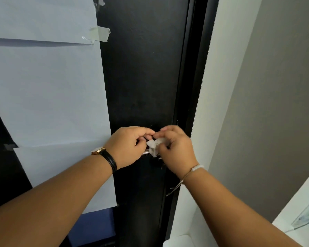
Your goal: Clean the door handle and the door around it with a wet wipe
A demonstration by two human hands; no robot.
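A black door fills the middle of the head view. Its metal handle shows only as a short shiny strip between my hands; most of it is hidden. A crumpled white wet wipe sits over the handle. My right hand pinches the wipe from the right. My left hand meets it from the left, fingertips touching the wipe's upper edge. Both hands are right in front of the handle.
White paper sheets are taped over the door's left part. The black door frame and a white wall edge rise on the right, with a grey wall beyond. A white ledge sits at lower right.
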